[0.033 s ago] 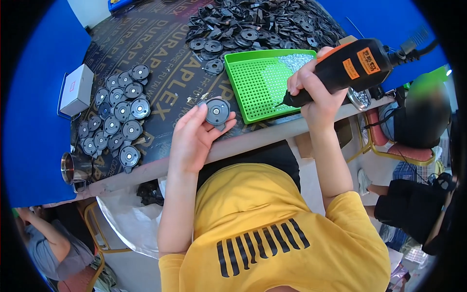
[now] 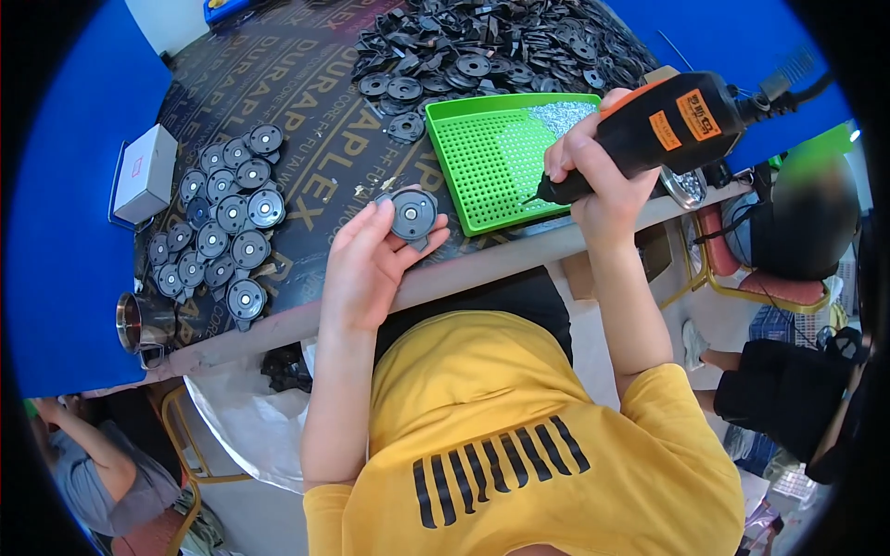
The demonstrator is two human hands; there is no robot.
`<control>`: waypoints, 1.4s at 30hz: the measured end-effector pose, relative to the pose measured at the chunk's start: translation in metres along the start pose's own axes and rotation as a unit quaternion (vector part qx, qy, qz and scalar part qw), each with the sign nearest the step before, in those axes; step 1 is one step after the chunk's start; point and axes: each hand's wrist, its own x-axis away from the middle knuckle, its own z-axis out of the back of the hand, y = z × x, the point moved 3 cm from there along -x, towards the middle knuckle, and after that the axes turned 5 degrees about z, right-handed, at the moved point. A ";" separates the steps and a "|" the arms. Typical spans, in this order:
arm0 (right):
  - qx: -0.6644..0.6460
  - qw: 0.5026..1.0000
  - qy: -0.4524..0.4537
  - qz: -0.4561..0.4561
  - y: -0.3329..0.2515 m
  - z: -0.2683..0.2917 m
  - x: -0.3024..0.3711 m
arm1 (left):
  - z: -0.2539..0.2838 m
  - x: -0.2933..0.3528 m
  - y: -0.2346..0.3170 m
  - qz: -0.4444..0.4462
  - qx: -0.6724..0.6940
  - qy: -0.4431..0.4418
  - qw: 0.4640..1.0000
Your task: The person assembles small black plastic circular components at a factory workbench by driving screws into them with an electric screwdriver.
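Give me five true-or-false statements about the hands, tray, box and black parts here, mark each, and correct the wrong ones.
1. The left hand holds a round black plastic part. True.
2. The right hand is bare of any tool. False: it grips a black-and-orange corded power tool with a slim bit.
3. The green perforated plastic tray has small silvery pieces in its far right part. True.
4. The white rectangular box stands to the right of the tray. False: it stands well to its left.
5. A jumbled heap of black parts lies beyond the tray. True.
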 end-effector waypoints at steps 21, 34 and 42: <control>-0.075 0.996 0.010 0.043 -0.014 -0.001 -0.008 | 0.001 -0.001 -0.002 -0.001 -0.003 -0.018 1.000; -0.115 0.984 -0.136 0.008 -0.014 -0.072 0.012 | 0.003 -0.003 -0.006 -0.020 -0.048 -0.024 0.998; -0.097 0.984 -0.150 0.005 -0.009 -0.075 0.015 | 0.001 -0.002 -0.004 -0.023 -0.045 -0.029 0.998</control>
